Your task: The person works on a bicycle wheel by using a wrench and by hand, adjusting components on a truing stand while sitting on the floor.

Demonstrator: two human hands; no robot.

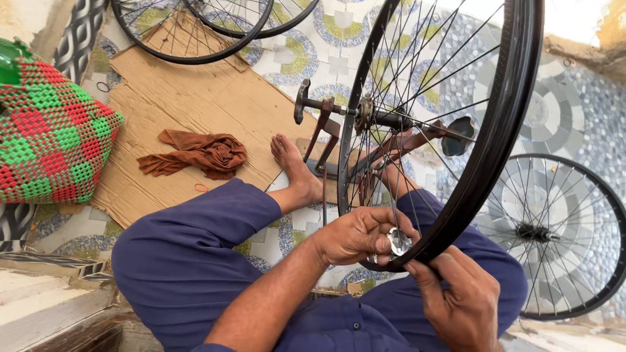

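Note:
A black bicycle wheel [502,117] stands upright on a small truing stand [323,130] between my legs. My left hand [355,234] is closed around a small round metal tool [399,242] pressed to the inside of the rim at its lowest point. My right hand [460,296] grips the rim just to the right of the tool, thumb on the rim's edge. Thin spokes run from the hub [375,117] down past my fingers. My bare feet [297,169] rest against the stand's base.
A brown cloth [199,155] lies on a cardboard sheet [189,98] to the left. Another wheel [561,234] lies flat at right, two more rims [195,39] at the top. A red-and-green woven basket [49,130] sits far left. The floor is patterned tile.

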